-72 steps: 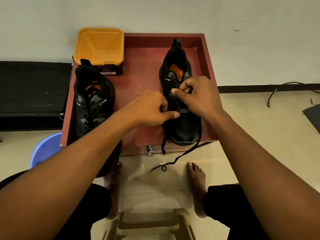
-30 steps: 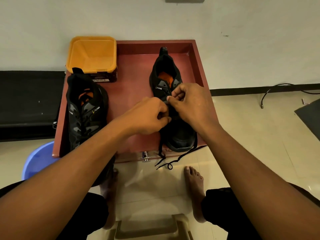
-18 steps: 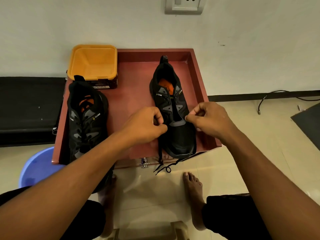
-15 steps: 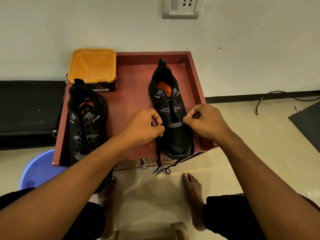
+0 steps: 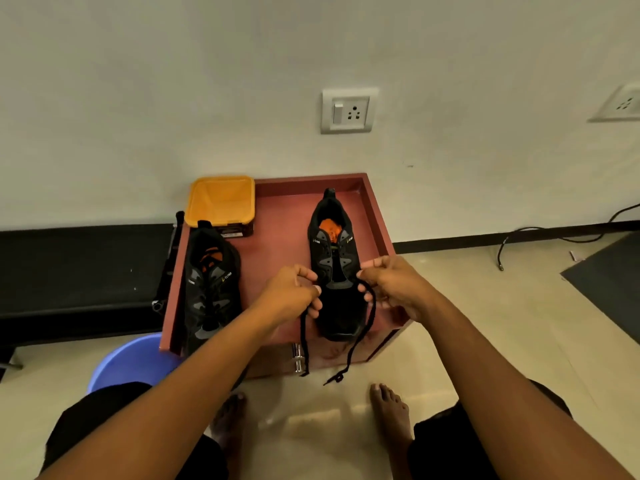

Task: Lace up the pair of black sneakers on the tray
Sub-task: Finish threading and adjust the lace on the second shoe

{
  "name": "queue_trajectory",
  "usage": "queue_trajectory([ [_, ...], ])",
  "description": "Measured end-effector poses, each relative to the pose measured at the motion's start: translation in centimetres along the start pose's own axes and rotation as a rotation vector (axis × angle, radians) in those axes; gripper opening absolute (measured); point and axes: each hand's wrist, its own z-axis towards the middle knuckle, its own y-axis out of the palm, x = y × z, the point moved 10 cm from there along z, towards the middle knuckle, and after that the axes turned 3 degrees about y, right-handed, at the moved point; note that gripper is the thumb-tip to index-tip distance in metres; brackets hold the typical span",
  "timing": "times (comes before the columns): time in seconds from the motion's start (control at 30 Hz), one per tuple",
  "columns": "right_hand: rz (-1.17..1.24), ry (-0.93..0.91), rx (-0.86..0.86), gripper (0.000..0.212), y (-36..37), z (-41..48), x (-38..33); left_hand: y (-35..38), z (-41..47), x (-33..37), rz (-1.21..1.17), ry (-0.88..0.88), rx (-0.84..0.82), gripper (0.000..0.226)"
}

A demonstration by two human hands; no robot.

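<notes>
Pinching black lace, left hand and right hand each grip one end, either side of right sneaker on red tray. Lace ends dangle over tray's front edge. Left sneaker laced, near yellow box.

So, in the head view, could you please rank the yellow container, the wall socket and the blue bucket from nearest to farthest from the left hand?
From the left hand:
1. Yellow container, up and left, at the tray's far-left corner.
2. Blue bucket, down and left, on the floor; too close to the container to call.
3. Wall socket, on the wall above the tray, likely farthest.
</notes>
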Motion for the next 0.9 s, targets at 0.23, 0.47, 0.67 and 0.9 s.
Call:
queue_trajectory([
  [0.23,-0.221,-0.168,0.106,0.011,-1.3,-5.9,-4.4,-1.0,-4.4,6.0,0.092,0.059,-0.002,0.018],
  [0.47,-0.213,-0.294,0.092,0.011,-2.2,-13.0,-10.8,-3.4,-10.3,13.9,0.073,0.217,0.031,0.014],
  [0.67,-0.075,-0.370,0.025,0.020,-3.6,-19.1,-15.7,-5.4,-15.1,20.0,-0.013,0.301,0.014,0.021],
  [0.9,0.055,-0.504,-0.023,0.026,-5.6,-26.8,-22.9,-7.6,-21.0,28.5,-0.040,0.471,0.025,0.026],
])
